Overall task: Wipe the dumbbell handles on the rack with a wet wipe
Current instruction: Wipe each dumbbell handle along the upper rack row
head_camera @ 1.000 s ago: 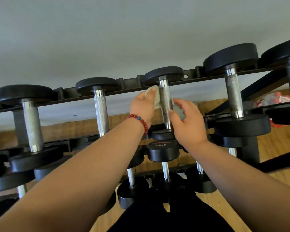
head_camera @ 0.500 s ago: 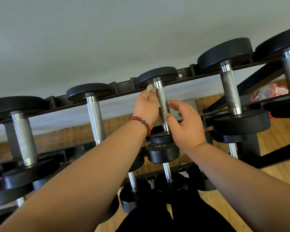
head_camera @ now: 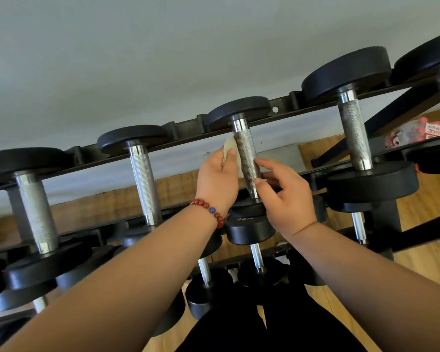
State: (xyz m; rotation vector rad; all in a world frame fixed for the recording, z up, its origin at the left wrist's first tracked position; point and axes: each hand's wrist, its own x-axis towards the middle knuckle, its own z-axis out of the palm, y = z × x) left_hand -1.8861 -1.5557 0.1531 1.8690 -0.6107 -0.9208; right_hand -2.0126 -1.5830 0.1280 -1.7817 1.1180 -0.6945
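A black rack [head_camera: 188,128] carries a top row of dumbbells with knurled steel handles. My left hand [head_camera: 217,179], with a red bead bracelet on the wrist, holds a pale wet wipe [head_camera: 229,148] against the left side of the middle dumbbell's handle [head_camera: 247,158]. My right hand [head_camera: 286,194] is on the right side of the same handle, thumb and fingertips touching its lower part. Most of the wipe is hidden behind my left hand and the handle.
Other top-row handles stand at left [head_camera: 144,181], far left [head_camera: 37,214] and right [head_camera: 354,135]. Smaller dumbbells [head_camera: 249,229] fill the lower tiers. A red and white packet [head_camera: 414,133] lies at the right. Wooden floor [head_camera: 429,262] shows beneath; a grey wall is behind.
My left hand slid down the handle with the wipe, from near the top collar toward the middle. My right hand shifted slightly on the lower handle. The view moved closer.
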